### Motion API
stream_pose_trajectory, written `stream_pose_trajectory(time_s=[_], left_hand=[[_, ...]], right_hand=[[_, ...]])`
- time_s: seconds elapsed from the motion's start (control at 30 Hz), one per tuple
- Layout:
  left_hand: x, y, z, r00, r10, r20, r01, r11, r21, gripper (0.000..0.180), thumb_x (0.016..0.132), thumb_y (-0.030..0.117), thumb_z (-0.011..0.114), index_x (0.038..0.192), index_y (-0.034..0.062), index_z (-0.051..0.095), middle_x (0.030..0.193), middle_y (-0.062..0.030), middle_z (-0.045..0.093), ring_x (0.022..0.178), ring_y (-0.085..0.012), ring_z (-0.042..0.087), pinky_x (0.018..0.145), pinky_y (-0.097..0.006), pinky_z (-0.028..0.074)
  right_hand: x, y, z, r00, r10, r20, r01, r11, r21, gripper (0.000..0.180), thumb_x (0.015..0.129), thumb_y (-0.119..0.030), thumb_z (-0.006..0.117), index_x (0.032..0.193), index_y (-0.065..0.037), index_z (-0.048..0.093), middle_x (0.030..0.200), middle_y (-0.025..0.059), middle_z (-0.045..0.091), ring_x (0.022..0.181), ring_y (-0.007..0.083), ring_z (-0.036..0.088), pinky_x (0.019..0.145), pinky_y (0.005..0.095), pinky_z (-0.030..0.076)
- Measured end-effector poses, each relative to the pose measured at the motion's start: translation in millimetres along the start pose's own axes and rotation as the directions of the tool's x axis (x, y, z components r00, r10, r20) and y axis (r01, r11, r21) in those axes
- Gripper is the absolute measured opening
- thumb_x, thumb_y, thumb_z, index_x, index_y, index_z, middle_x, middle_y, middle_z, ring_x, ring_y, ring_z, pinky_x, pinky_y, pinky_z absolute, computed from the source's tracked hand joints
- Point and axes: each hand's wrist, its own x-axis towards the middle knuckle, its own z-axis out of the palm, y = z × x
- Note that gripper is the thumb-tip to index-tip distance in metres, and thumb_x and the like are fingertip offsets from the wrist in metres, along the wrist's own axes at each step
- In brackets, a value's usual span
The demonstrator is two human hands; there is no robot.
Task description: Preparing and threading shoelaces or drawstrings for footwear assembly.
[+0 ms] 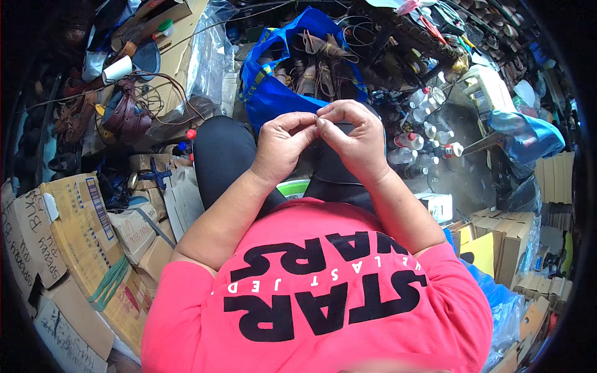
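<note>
Over the near edge of the blue bag (264, 102), the left hand (283, 146) and right hand (357, 137) meet, fingertips pinched closed; any held thing is indiscernible. Right of the bag, bottles (407, 141) obstruct bare floor (469, 180); left, cardboard (177, 65) crowds.

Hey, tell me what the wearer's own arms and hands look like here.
The left hand and right hand wear no gloves; no watch or bracelet shows. Both forearms are bare. The left sleeve and right sleeve are short, bright pink.
</note>
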Motion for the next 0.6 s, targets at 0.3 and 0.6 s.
stream_pose_trajectory(time_s=[0.3, 0.6], left_hand=[[0.9, -3.9, -1.2, 0.999, 0.037, -0.020, -0.034, 0.994, 0.104, 0.013, 0.081, 0.005, 0.067, 0.093, 0.0009, 0.068, 0.085, -0.0037, 0.067, 0.076, -0.0074, 0.060, 0.069, -0.021, 0.049], [1.1, -4.3, -1.1, 0.994, 0.110, -0.022, -0.103, 0.972, 0.211, 0.014, 0.079, 0.007, 0.069, 0.093, 0.0021, 0.069, 0.084, -0.0051, 0.065, 0.076, -0.0103, 0.061, 0.068, -0.023, 0.050]], right_hand=[[0.1, 1.1, 0.1, 1.000, -0.010, -0.001, 0.010, 1.000, -0.012, 0.007, 0.071, -0.006, 0.066, 0.070, -0.001, 0.062, 0.078, 0.0095, 0.065, 0.076, 0.0195, 0.063, 0.072, 0.0288, 0.048], [-1.0, 5.2, 0.7, 1.000, 0.024, -0.013, -0.024, 1.000, -0.008, 0.007, 0.071, -0.007, 0.067, 0.072, -0.001, 0.063, 0.078, 0.0093, 0.066, 0.076, 0.0193, 0.063, 0.072, 0.0288, 0.048]])
